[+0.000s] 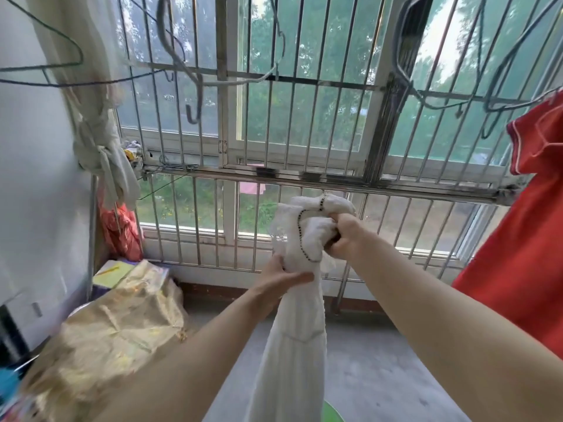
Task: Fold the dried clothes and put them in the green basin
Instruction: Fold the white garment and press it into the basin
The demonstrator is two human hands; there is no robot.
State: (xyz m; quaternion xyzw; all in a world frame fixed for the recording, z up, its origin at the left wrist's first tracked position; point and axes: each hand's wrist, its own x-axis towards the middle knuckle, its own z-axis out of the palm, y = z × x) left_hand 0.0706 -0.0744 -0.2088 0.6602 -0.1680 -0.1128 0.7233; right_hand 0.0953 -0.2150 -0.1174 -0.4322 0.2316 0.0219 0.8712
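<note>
Before the barred window [227,117], we hold a white garment [292,345] up over the concrete floor [380,376]. Our right hand [341,236] clenches its bunched top, fingers curled tight into the cloth beside a black beaded trim [300,226]. Our left hand [280,280] grips it just below, thumb laid across the front, the other fingers hidden behind. The rest hangs straight down, its lower part beside a sliver of the green basin [332,414] at the bottom edge. A red garment [524,239] hangs at the right.

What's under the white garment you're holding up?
Below the white garment only a green sliver shows, likely the basin's edge, on the grey floor. Cloth and frame edge hide the rest.
</note>
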